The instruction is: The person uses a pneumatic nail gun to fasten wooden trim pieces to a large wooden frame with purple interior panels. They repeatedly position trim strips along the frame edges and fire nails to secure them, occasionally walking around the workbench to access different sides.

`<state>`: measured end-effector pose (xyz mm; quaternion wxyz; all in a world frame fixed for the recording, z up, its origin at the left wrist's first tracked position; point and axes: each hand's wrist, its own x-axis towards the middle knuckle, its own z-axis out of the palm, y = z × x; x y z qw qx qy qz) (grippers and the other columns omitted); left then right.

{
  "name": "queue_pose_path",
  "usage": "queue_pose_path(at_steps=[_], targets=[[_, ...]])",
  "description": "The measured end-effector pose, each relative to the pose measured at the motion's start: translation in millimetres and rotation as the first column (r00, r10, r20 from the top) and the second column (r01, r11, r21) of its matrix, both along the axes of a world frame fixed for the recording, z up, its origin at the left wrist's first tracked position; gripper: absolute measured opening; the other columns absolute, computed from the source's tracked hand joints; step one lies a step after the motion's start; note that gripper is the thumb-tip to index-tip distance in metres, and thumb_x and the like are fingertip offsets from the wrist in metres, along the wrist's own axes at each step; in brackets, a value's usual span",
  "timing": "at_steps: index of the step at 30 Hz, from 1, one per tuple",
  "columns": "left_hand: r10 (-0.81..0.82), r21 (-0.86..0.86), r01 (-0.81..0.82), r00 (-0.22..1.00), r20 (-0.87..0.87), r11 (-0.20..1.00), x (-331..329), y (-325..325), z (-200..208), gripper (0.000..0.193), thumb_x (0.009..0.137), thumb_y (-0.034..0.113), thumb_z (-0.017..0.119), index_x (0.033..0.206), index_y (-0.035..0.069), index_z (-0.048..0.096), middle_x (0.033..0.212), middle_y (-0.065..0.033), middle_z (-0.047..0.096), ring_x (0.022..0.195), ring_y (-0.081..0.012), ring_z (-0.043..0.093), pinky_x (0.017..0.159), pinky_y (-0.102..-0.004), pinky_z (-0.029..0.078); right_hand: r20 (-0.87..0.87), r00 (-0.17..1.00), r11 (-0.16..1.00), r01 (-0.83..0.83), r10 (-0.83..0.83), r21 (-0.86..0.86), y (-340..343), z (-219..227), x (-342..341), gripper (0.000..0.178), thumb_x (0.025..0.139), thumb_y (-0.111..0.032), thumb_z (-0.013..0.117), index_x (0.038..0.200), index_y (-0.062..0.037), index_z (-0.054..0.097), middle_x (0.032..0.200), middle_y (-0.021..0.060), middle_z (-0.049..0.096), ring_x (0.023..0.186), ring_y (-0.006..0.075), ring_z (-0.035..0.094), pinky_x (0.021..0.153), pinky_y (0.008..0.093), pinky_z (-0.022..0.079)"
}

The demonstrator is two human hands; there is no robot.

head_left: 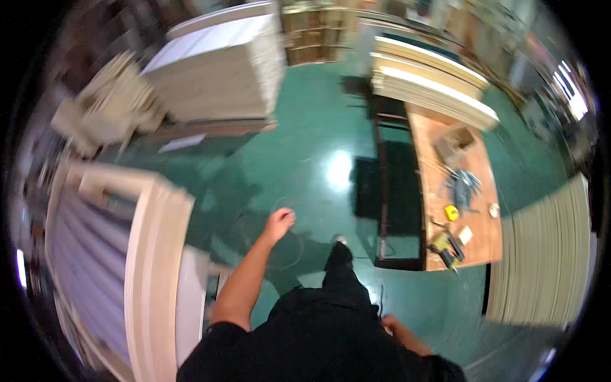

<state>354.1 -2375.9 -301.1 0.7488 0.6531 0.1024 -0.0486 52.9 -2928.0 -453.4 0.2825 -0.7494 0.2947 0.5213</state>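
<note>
My left hand [280, 223] is stretched forward above the green floor [305, 134], its fingers curled in and slightly blurred. Nothing sticks out of it. Low by my right hip, my right hand [396, 329] is partly hidden by my dark clothing. Its fingers seem bent around something, and a thin dark piece [382, 300] rises beside it; what this is I cannot make out. To the right, away from both hands, a wooden-topped workbench [471, 191] carries a green and black power drill [440, 243], a yellow tape measure [451, 212] and a heap of grey pieces [464, 184].
An open box [455, 145] and long pale boards [433, 83] lie on the workbench. Stacked panels [541, 254] stand at its right. On my left is a pale wooden frame [156, 254]; a tall panel stack [216, 73] stands beyond. A thin looped line [299, 251] lies on the floor.
</note>
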Motion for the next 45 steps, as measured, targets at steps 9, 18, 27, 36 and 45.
queue_pose_path(at_steps=[9,18,27,36,45], targets=[[-0.259,0.464,0.324,0.945,-0.201,0.824,197,-102,17,0.019,0.091,0.019,0.073,0.103,0.004,0.071,0.093,-0.0065,0.073,0.088,-0.0173,0.068,0.084,-0.0340,0.054,0.663,0.749,0.974,-0.152,0.003,0.168,79,44,412,0.027,0.092,-0.027,0.064,0.101,-0.0012,0.066,0.084,0.0155,0.068,0.074,0.0297,0.067,0.067,0.0430,0.054],[-0.689,0.737,0.358,0.698,0.196,0.573,620,-229,109,0.034,0.086,0.019,0.076,0.113,0.003,0.065,0.119,-0.0190,0.065,0.116,-0.0390,0.060,0.103,-0.0458,0.046,0.706,0.634,0.948,0.180,-0.316,0.263,105,169,610,0.018,0.093,-0.019,0.066,0.106,-0.0061,0.068,0.091,0.0066,0.070,0.085,0.0158,0.067,0.079,0.0343,0.054],[-0.828,0.919,0.330,0.437,-0.350,-0.214,867,-373,145,0.119,0.067,0.036,0.090,0.162,0.021,0.020,0.155,-0.0192,0.038,0.144,-0.0406,0.039,0.114,-0.0658,0.032,0.689,0.528,0.808,0.571,-0.497,0.145,114,209,694,0.020,0.091,-0.021,0.069,0.106,-0.0071,0.069,0.093,0.0107,0.073,0.087,0.0218,0.071,0.079,0.0367,0.056],[-0.844,0.966,0.256,0.507,-0.175,-0.047,860,-375,237,0.105,0.068,0.025,0.090,0.156,0.018,0.034,0.140,-0.0172,0.052,0.133,-0.0388,0.049,0.109,-0.0569,0.037,0.501,0.057,0.476,0.419,-0.864,0.773,37,240,870,0.037,0.096,-0.020,0.070,0.125,-0.0040,0.055,0.087,0.0023,0.062,0.076,0.0118,0.059,0.063,0.0289,0.050],[-0.887,0.988,0.158,0.456,-0.068,0.005,812,-381,314,0.083,0.068,0.027,0.085,0.144,0.022,0.054,0.128,-0.0142,0.057,0.122,-0.0335,0.053,0.105,-0.0510,0.033,-0.104,-0.636,-0.337,0.256,-0.765,0.906,-186,247,1041,0.058,0.094,-0.060,0.061,0.133,-0.0181,0.054,0.114,0.0061,0.058,0.104,0.0220,0.055,0.092,0.0424,0.045]])
